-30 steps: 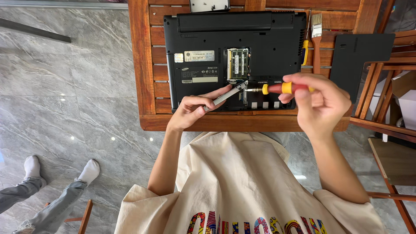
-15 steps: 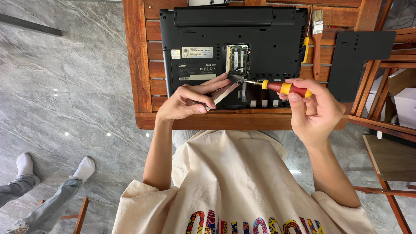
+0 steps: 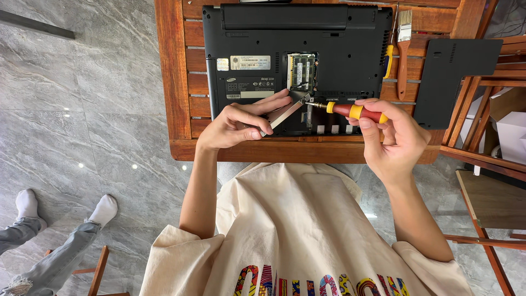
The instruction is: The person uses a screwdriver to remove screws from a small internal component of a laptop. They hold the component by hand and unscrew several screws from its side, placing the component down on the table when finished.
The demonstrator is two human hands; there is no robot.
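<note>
Both hands work over a black laptop (image 3: 329,71) that lies upside down on a wooden slat table (image 3: 172,82). Her left hand (image 3: 238,123) is curled shut on a small flat metal piece (image 3: 282,114), pinching it between thumb and fingers. Her right hand (image 3: 394,137) is closed around a red and yellow screwdriver (image 3: 350,111). The screwdriver tip meets the top end of the metal piece, just below the open memory slot (image 3: 301,71) in the laptop.

The laptop fills most of the table, and its near edge sits close to the table's front edge, so the hands hang partly over that edge. To the right of the laptop lie a small paintbrush (image 3: 404,52) and a second screwdriver (image 3: 389,55), and past them a black cover panel (image 3: 455,79) rests at the table's right side. Wooden chair frames (image 3: 482,126) crowd that right side.

On the left, the floor is grey marble tile (image 3: 82,109), wide and open. Another person's legs in jeans and white socks (image 3: 60,219) show at the lower left, well apart from the table.
</note>
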